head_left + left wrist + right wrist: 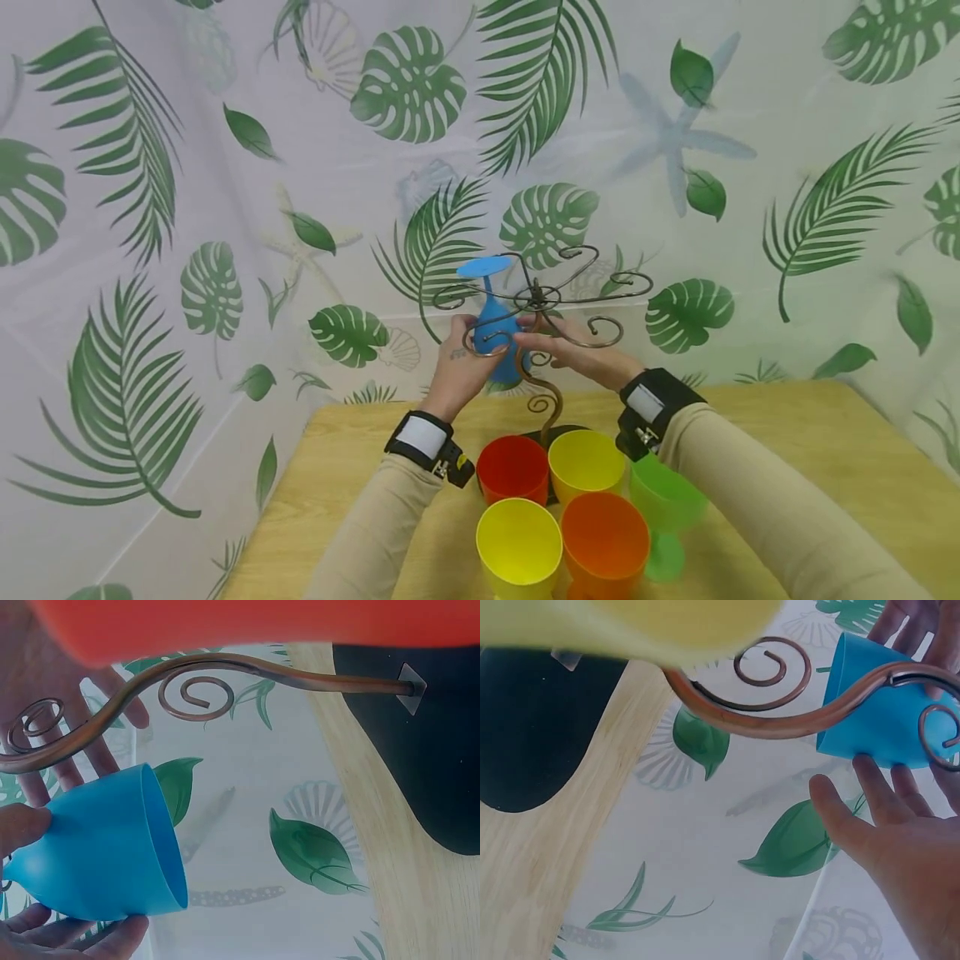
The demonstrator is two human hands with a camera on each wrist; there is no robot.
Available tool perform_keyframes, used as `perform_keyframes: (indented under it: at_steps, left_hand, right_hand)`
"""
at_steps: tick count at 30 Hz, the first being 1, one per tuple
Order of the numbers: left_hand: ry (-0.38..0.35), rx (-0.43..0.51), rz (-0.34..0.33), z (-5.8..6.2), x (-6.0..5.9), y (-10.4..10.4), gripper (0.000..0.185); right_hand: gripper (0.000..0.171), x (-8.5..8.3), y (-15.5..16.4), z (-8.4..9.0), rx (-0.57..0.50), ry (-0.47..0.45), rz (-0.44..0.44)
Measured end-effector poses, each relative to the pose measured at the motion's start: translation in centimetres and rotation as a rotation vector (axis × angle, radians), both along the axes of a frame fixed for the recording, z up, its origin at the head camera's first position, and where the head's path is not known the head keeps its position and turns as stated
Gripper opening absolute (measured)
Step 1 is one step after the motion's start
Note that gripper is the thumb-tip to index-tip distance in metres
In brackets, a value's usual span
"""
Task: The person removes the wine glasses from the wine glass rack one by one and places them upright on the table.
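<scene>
A blue plastic goblet [498,332] hangs upside down, foot up, among the curled arms of a bronze wire rack [537,295]. My left hand [459,365] grips its bowl; in the left wrist view the thumb and fingers curl round the blue goblet [105,847]. My right hand [579,353] reaches in from the right with fingers straight, their tips at the bowl's side. In the right wrist view the right hand [900,840] lies flat just under the blue goblet [877,712], behind the rack's stem [780,724].
In front of the rack on the wooden table [825,467] stand a red cup [513,468], two yellow cups [587,462] [519,546], an orange cup [604,533] and a green goblet [666,500]. Leaf-print cloth [225,167] hangs behind and to the left. The rack's black base [442,750] sits on the table.
</scene>
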State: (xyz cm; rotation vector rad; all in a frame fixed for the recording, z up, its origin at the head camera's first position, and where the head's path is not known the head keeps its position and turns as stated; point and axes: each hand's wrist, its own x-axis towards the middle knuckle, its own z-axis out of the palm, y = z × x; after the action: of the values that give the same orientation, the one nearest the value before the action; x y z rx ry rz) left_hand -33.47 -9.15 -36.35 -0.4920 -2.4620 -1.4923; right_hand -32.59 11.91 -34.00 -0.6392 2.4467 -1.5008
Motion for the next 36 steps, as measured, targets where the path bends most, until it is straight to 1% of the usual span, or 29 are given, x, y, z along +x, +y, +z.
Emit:
perform_keyframes:
  at_steps: [2,4,10,14,18,25,27,29,32,34,36]
  left_hand:
    - [-0.009,0.005,0.000,-0.1,0.2,-0.1,0.071]
    - [-0.001,0.002,0.004,-0.2,0.3,-0.3,0.072]
    - [0.062,-0.021,0.022,-0.3,0.5,-0.8,0.072]
    - [0.107,0.012,0.022,-0.4,0.8,-1.3,0.065]
    - [0.138,0.027,0.035,-0.5,0.9,-1.5,0.061]
    - [0.154,0.005,0.061,-0.7,0.9,-1.8,0.061]
    - [0.158,0.015,0.068,-0.6,1.0,-2.0,0.061]
    - [0.158,0.020,0.076,-0.5,1.1,-2.3,0.060]
    - [0.143,0.025,0.082,-0.6,1.3,-2.9,0.059]
    - [0.125,0.022,0.083,-0.7,1.4,-3.3,0.060]
    - [0.107,0.022,0.087,-0.8,1.5,-3.7,0.061]
  right_hand:
    - [0.076,0.1,-0.2,-0.1,-0.002,0.008,0.010]
    - [0.075,0.2,-0.4,-0.1,-0.013,0.011,0.029]
    - [0.075,0.5,-0.7,0.1,-0.044,-0.027,0.077]
    - [0.073,0.5,-0.8,0.1,-0.057,-0.033,0.085]
    - [0.074,0.6,-0.8,0.2,-0.042,-0.020,0.096]
    - [0.084,0.5,-0.8,0.1,0.012,-0.003,0.095]
    - [0.087,0.6,-0.7,0.2,0.050,-0.008,0.086]
    - [0.091,0.8,-0.5,0.3,0.114,-0.004,0.073]
    - [0.099,1.4,0.0,0.4,0.230,-0.012,0.027]
    - [0.103,1.9,0.4,0.6,0.318,-0.002,-0.012]
    - [0.109,2.3,0.8,0.6,0.363,0.005,-0.041]
